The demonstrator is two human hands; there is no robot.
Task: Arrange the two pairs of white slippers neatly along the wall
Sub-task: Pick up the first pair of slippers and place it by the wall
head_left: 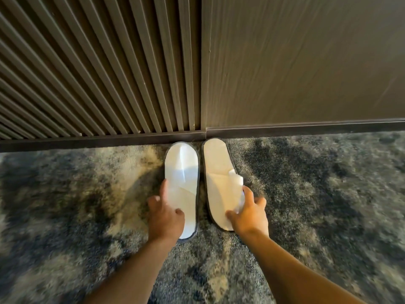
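Two white slippers lie side by side on the mottled carpet [306, 183], their far ends at 12 o'clock touching the dark baseboard [285, 128] under the wall. The left hand [165, 216] rests on the near end of the left slipper [182, 172], fingers loosely spread, gripping nothing. The right hand [249, 213] pinches the strap of the right slipper [215, 163] at its 3 o'clock edge.

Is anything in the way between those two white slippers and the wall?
No, nothing visible. The left white slipper and right white slipper already reach the dark baseboard, with only mottled grey carpet around. The left hand and right hand rest on them.
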